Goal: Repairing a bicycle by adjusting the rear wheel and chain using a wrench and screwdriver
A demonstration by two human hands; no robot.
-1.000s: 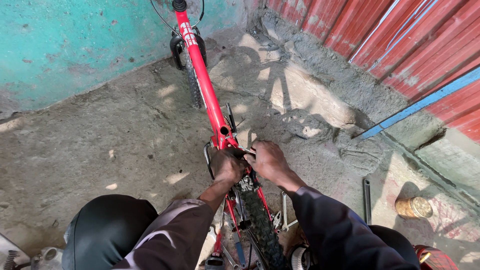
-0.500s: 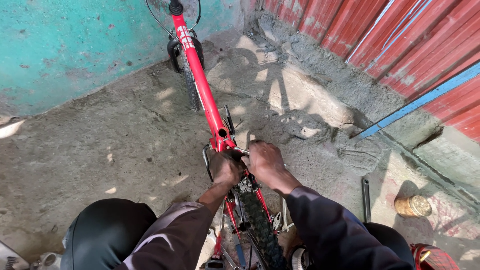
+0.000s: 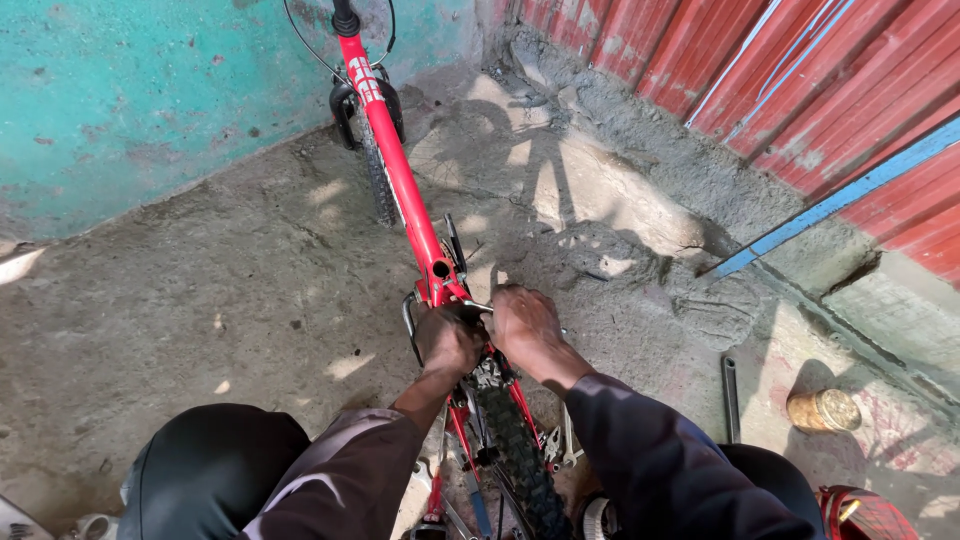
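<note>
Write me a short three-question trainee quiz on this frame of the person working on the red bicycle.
1. True or false: both hands are on the red bicycle frame close to the rear tyre.
2. What lies on the ground nearest the small round tin? A) a dark flat bar B) a helmet C) a pump
3. Fill in: the wall beside the front wheel is painted ____.

Key
1. True: the left hand and right hand meet at the frame just above the tyre.
2. A: the dark flat bar lies just beside the tin.
3. Turquoise: see the turquoise wall.
</note>
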